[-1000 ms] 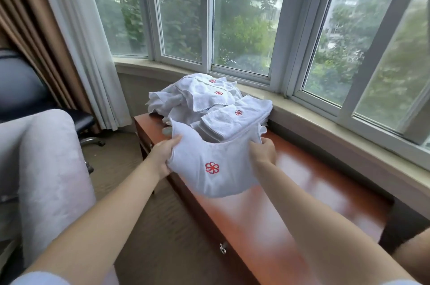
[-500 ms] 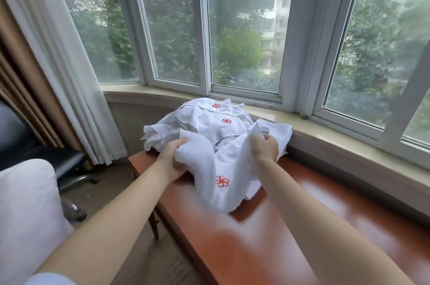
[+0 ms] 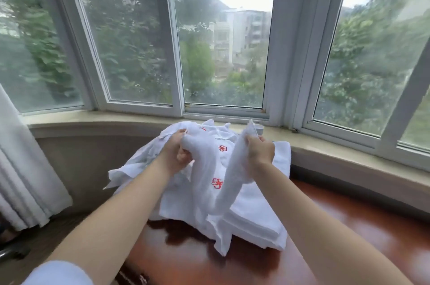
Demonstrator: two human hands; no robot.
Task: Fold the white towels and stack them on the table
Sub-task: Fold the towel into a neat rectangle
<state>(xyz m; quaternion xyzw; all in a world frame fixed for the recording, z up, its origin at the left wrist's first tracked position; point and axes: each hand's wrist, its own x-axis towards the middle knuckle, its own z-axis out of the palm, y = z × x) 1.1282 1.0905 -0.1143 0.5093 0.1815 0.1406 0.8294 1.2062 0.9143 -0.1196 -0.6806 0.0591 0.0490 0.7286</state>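
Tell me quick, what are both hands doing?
Left hand: gripping one end of the towel.
Right hand: gripping the other end of it.

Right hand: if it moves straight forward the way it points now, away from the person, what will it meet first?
Probably the window sill. The right hand grips the towel just in front of it, above the towel pile. Depth is unclear from one view.

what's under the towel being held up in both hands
Under the held towel, gripped by the left hand and right hand, lie a stack of folded towels and a rumpled pile on the table. Whatever lies beneath them is covered.
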